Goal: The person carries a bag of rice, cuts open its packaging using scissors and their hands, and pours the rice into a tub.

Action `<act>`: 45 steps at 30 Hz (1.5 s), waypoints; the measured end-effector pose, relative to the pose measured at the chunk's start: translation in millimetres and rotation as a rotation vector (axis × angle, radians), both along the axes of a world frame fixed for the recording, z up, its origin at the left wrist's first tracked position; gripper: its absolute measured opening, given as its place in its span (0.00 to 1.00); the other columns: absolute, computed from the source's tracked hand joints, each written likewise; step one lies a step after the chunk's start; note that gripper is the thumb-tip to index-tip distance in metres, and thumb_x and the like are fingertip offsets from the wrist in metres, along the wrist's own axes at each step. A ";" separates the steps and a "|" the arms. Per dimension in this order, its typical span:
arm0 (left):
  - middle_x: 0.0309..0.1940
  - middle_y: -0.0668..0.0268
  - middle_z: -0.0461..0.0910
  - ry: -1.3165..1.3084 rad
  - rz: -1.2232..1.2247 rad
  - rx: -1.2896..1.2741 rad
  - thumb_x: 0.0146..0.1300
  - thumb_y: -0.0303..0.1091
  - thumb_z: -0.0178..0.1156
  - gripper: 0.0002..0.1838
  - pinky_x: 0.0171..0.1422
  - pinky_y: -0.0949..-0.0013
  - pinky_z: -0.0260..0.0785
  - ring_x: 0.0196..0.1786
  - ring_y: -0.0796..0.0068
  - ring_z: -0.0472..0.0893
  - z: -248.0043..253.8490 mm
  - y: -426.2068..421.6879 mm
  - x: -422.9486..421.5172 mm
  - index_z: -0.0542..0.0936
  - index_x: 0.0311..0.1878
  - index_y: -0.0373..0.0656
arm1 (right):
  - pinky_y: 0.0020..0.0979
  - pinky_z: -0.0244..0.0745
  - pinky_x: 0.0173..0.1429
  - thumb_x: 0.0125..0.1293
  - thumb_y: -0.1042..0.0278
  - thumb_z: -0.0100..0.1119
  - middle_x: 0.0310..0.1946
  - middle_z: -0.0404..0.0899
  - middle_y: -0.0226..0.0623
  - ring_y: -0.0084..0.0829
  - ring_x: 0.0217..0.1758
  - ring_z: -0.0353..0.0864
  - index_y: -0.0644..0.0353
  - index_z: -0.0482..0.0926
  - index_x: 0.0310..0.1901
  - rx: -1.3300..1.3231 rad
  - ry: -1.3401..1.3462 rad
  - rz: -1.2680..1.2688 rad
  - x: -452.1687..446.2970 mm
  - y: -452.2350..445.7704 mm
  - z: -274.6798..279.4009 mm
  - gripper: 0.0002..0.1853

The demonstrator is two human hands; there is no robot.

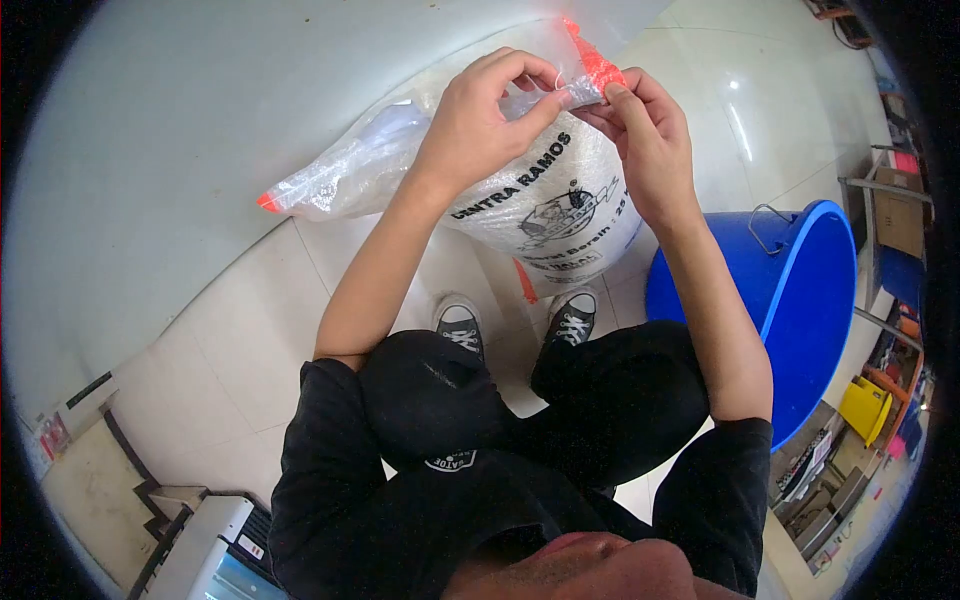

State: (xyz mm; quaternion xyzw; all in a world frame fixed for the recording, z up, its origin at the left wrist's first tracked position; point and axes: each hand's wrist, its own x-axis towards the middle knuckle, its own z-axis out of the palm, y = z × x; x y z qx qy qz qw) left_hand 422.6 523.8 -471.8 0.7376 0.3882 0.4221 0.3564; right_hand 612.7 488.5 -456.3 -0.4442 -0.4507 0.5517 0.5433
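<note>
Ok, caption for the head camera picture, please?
Left hand and right hand pinch a white sack near a blue bucket.

One head camera on you, looking steeply down your front with a wide, rounded view.
It looks from your head, facing forward and down: your black shirt (400, 530) is closest at 6 o'clock, your shoes (460, 325) farther off near the dial's center, your left hand (485, 125) at 12 and right hand (650, 135) at 1, within arm's reach, the blue bin (720, 270) at 3, and dark lens edges curving around the corners.
</note>
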 end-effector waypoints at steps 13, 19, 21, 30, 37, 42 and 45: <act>0.38 0.57 0.85 -0.204 -0.036 -0.255 0.78 0.35 0.52 0.08 0.50 0.70 0.75 0.41 0.74 0.84 0.3 3.4 -8.8 0.70 0.48 0.41 | 0.29 0.78 0.58 0.76 0.69 0.50 0.41 0.83 0.38 0.30 0.49 0.86 0.70 0.77 0.45 -0.019 -0.224 0.096 -1.2 -0.1 -3.4 0.11; 0.39 0.63 0.84 -0.325 -0.072 -0.247 0.76 0.34 0.56 0.09 0.51 0.71 0.73 0.43 0.77 0.83 -8.1 4.1 -2.7 0.75 0.53 0.42 | 0.30 0.78 0.60 0.77 0.69 0.50 0.42 0.83 0.37 0.30 0.49 0.86 0.69 0.77 0.44 -0.025 -0.146 0.077 0.5 -0.5 0.9 0.11; 0.38 0.66 0.84 -0.138 -0.086 -0.138 0.74 0.33 0.58 0.09 0.51 0.71 0.73 0.43 0.78 0.82 -1.0 1.7 -1.5 0.78 0.51 0.40 | 0.31 0.78 0.60 0.77 0.69 0.50 0.42 0.83 0.37 0.30 0.49 0.86 0.69 0.77 0.44 -0.007 -0.189 0.090 2.0 0.3 -3.9 0.11; 0.35 0.69 0.82 -0.112 0.102 0.077 0.73 0.33 0.59 0.07 0.51 0.71 0.73 0.41 0.78 0.81 -3.5 11.9 -16.7 0.79 0.43 0.38 | 0.32 0.79 0.59 0.78 0.68 0.48 0.41 0.83 0.37 0.30 0.49 0.86 0.69 0.77 0.45 -0.007 -0.165 0.088 3.9 2.2 -3.8 0.12; 0.33 0.67 0.79 -0.386 0.011 -0.032 0.76 0.33 0.56 0.08 0.44 0.71 0.73 0.37 0.77 0.80 12.1 -4.2 -9.2 0.75 0.44 0.37 | 0.32 0.79 0.60 0.78 0.66 0.50 0.42 0.84 0.39 0.30 0.49 0.86 0.68 0.77 0.45 0.026 -0.146 0.096 -1.6 2.5 2.9 0.12; 0.35 0.69 0.73 -0.590 -0.198 -0.189 0.79 0.37 0.52 0.11 0.46 0.72 0.71 0.37 0.78 0.77 48.7 -19.5 -24.5 0.74 0.47 0.37 | 0.30 0.79 0.59 0.77 0.69 0.54 0.42 0.84 0.37 0.27 0.48 0.84 0.67 0.77 0.45 0.143 -0.099 0.047 -10.1 -5.3 9.1 0.09; 0.35 0.69 0.70 -0.618 -0.196 -0.224 0.80 0.39 0.51 0.13 0.47 0.71 0.71 0.38 0.76 0.76 54.2 -22.3 -39.9 0.74 0.50 0.36 | 0.29 0.78 0.58 0.75 0.72 0.57 0.43 0.83 0.35 0.25 0.48 0.84 0.66 0.77 0.45 0.283 -0.135 0.071 -7.4 -1.7 9.3 0.06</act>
